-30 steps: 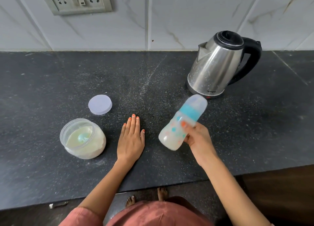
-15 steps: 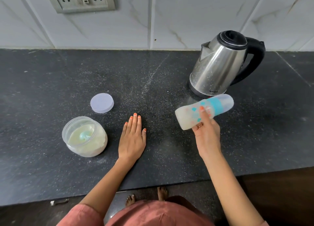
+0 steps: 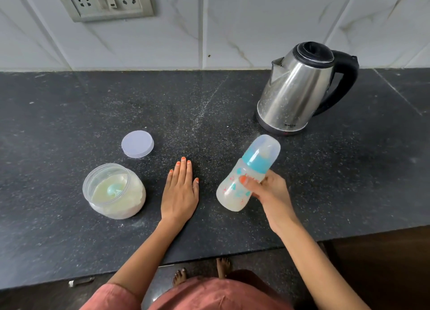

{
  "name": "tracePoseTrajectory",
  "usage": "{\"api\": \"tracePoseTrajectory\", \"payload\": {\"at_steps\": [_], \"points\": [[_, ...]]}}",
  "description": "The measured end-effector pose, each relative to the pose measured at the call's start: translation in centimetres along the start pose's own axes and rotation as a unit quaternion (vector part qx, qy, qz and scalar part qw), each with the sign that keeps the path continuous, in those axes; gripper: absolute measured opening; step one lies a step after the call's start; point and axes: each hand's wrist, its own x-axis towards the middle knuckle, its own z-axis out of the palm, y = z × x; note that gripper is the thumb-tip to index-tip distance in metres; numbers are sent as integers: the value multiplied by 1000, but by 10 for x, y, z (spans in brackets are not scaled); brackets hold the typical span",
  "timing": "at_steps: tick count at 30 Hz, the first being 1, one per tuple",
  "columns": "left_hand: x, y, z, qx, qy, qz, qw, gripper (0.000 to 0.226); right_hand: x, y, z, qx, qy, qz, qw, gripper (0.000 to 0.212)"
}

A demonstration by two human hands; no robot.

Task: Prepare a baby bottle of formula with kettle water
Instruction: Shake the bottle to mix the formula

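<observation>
Mixing seems underway: the capped baby bottle (image 3: 242, 181), milky inside, tilts in front of the kettle (image 3: 295, 93), so water and powder look already in. Fingers (image 3: 250, 181) of the right hand (image 3: 271, 194) curl round its body; the left hand (image 3: 180, 193) lies flat, fingers straight, on the worktop (image 3: 69, 114). The formula jar (image 3: 114, 191) awaits its lid (image 3: 137, 143).

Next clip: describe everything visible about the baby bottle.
The baby bottle is translucent plastic with teal and orange prints, a teal collar and a clear cap on. Milky liquid shows inside. It is tilted, cap end toward the kettle, gripped around its middle by the right hand, thumb across the front.
</observation>
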Motion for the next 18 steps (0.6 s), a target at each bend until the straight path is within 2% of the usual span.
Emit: {"api": "tracePoseTrajectory", "payload": {"at_steps": [2, 4, 5, 7, 10, 11, 13, 15, 16, 18], "points": [[0, 0, 0, 1, 6, 0, 1000, 71, 7, -5, -4, 73, 16, 4, 997, 19], [0, 0, 1, 2, 8, 0, 1000, 70, 19, -10, -7, 196, 78, -5, 977, 19], [0, 0, 1, 3, 8, 0, 1000, 70, 23, -10, -7, 220, 99, -15, 970, 18], [0, 1, 1, 3, 8, 1, 1000, 72, 19, -8, -2, 173, 80, -11, 982, 17], [0, 1, -1, 2, 2, 3, 1000, 74, 2, -1, 3, 8, -3, 26, 1000, 19], [0, 1, -1, 2, 1, 1, 1000, 74, 1, -2, 1, 0, -11, 24, 1000, 21], [0, 1, 0, 3, 7, 1, 1000, 72, 9, -8, -4, 104, 12, 2, 995, 25], [0, 0, 1, 4, 11, 0, 1000, 70, 20, -13, -6, 239, 80, -22, 968, 24], [0, 0, 2, 5, 10, 0, 1000, 70, 22, -12, -6, 257, 104, -29, 960, 22], [0, 0, 2, 6, 12, 1, 1000, 68, 18, -6, -2, 180, 87, -19, 980, 22]]}}
